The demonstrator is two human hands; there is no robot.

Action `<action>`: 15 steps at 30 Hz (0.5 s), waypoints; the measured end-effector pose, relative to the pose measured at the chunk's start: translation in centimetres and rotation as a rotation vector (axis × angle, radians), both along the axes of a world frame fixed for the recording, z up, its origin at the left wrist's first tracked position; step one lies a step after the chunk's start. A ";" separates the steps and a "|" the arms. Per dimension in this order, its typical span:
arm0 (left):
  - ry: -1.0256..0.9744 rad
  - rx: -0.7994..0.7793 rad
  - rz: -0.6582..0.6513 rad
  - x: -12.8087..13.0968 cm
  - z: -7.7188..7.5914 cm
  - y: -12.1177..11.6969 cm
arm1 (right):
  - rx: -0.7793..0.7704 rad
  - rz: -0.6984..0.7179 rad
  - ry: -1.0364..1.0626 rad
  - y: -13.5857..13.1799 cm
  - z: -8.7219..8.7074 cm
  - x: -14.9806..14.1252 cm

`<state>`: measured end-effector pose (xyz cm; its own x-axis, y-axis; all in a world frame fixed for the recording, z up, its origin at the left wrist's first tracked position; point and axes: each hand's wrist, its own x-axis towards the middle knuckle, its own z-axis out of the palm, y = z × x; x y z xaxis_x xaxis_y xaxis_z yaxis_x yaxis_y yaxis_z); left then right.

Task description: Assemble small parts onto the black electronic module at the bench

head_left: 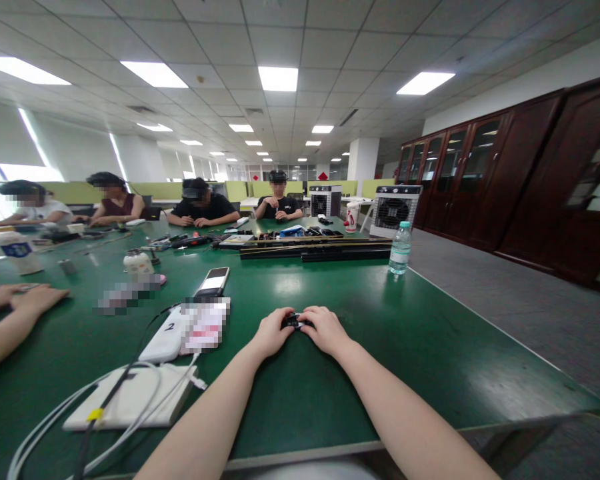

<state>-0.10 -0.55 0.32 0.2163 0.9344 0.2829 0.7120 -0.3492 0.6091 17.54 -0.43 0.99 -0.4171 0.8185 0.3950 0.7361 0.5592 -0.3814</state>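
Forearms (405, 407): both bare, running forward from the bottom edge over the near rim of the green surface (305, 393).
Left hand (274, 332): fingers and thumb curled in, gripping one side of a small black object.
Right hand (326, 329): mirrors the left, fingertips closed on the object's other side.
Small black object (293, 321): between the two hands, low over the surface; largely covered by fingers, its details too small to tell.
White flat box (130, 407): left of the left forearm, with a white cable and a black cord (82, 453) across it.
White device marked 2 (166, 337): just beyond the box, beside a blurred pink-and-white item (207, 327).
Phone-like device (214, 281): behind those two, screen up.
Neighbour's hands (37, 300): at the far left, resting near the surface.
Water bottle (400, 250): upright near the right edge, capped in green.
Black bars (347, 253): lying lengthwise, left of the bottle.
Co-worker opposite (279, 203): seated at the far end, hands raised in front.
Wooden cabinets (480, 180): along the right wall.
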 end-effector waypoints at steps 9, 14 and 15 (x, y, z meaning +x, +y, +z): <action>0.016 -0.032 -0.007 -0.1 -0.3 0.3 | -0.048 0.048 0.099 0.2 -0.2 0.3; 0.030 -0.021 -0.010 -0.1 -0.4 0.3 | -0.063 0.051 0.139 0.3 -0.4 0.3; 0.032 -0.019 -0.011 -0.1 -0.4 0.3 | -0.066 0.054 0.141 0.3 -0.4 0.3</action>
<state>-0.23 -0.22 -0.05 0.2350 0.9372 0.2576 0.7275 -0.3454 0.5928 17.89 -0.11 0.62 -0.4056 0.8224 0.3988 0.6421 0.5669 -0.5161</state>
